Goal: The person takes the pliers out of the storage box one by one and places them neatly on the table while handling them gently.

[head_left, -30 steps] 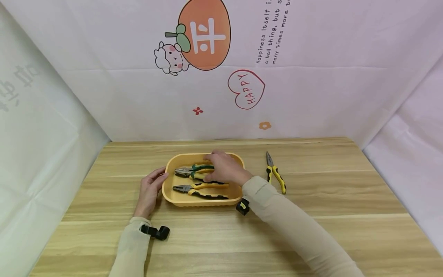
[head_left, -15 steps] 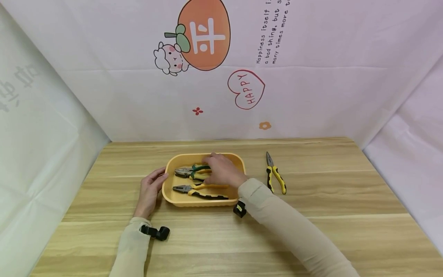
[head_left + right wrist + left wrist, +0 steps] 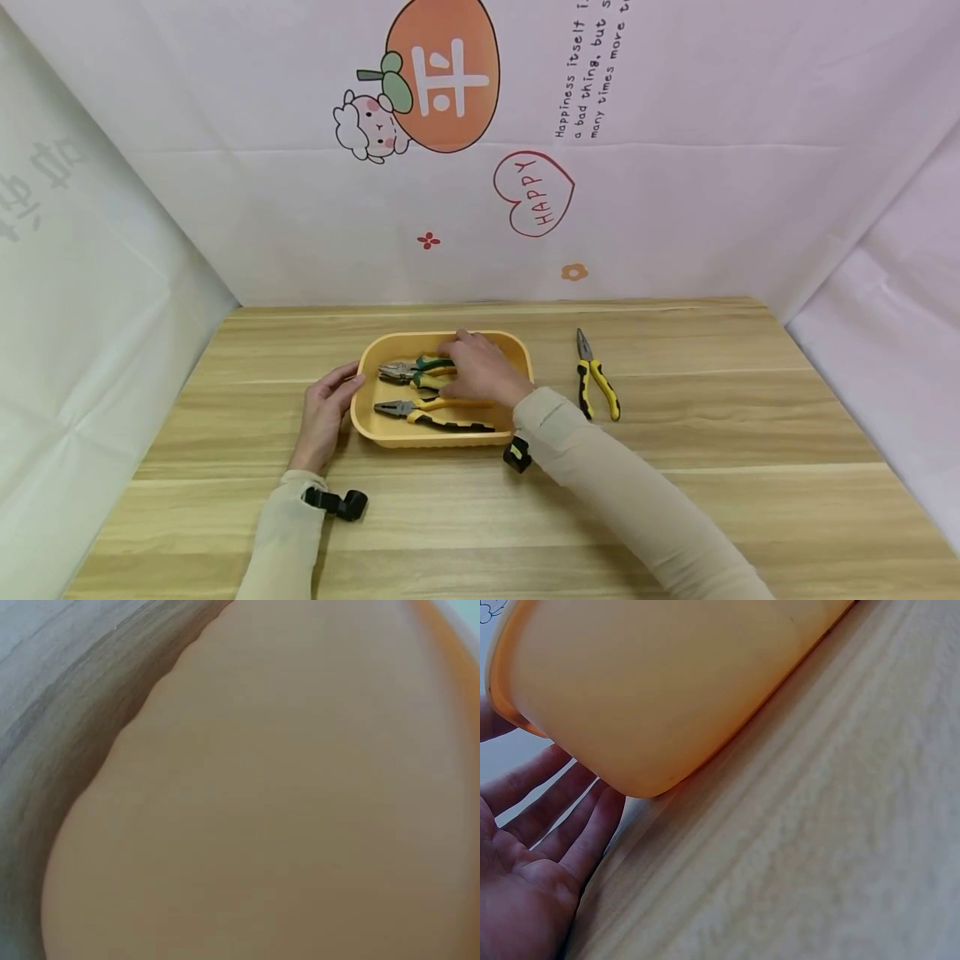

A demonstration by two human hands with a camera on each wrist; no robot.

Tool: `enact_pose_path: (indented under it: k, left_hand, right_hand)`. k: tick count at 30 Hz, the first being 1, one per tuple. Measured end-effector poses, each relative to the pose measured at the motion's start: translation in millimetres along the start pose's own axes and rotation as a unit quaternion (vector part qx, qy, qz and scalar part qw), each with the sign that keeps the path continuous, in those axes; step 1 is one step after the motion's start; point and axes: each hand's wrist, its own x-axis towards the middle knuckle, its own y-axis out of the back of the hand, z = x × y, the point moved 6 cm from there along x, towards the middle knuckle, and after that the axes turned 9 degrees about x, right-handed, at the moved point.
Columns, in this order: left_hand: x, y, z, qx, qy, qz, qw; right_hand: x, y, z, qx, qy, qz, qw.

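Note:
A yellow plastic basket [image 3: 450,442] holds combination pliers with green-and-yellow handles [image 3: 426,382] and, nearer me, another pair with yellow-and-black handles [image 3: 450,423]. My right hand [image 3: 483,367] reaches over the basket's right part and grips the green-and-yellow pliers, covering the ends of their handles; their heads point left. At the basket's left end my left hand [image 3: 324,414] rests against the outside, thumb at the rim. In the left wrist view its fingers [image 3: 577,810] stretch straight along the end wall. Only the basket's outer wall [image 3: 262,787] fills the right wrist view.
Long-nose pliers [image 3: 597,379] with yellow-and-black handles lie slightly spread on the wooden table [image 3: 712,400], right of the basket and beside my right sleeve. A white printed cloth [image 3: 675,208] stands behind the table's far edge.
My right hand has shifted a little left and lower over the green-and-yellow pliers, covering more of their handles. The left hand and the basket have stayed still.

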Motion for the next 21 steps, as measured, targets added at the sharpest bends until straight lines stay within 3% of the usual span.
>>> enact_pose_path:
  k: [9, 21]
  left_hand:
    - [0.1, 0.0, -0.1, 0.007, -0.001, -0.006, 1.0000]
    - [-0.8, 0.0, 0.7, 0.006, -0.003, -0.005, 1.0000]
  right_hand:
    - [0.2, -2.9, -5.0, -0.022, -0.030, 0.008, 0.999]
    - [0.6, -4.5, -4.0, -0.012, -0.027, 0.009, 1.000]
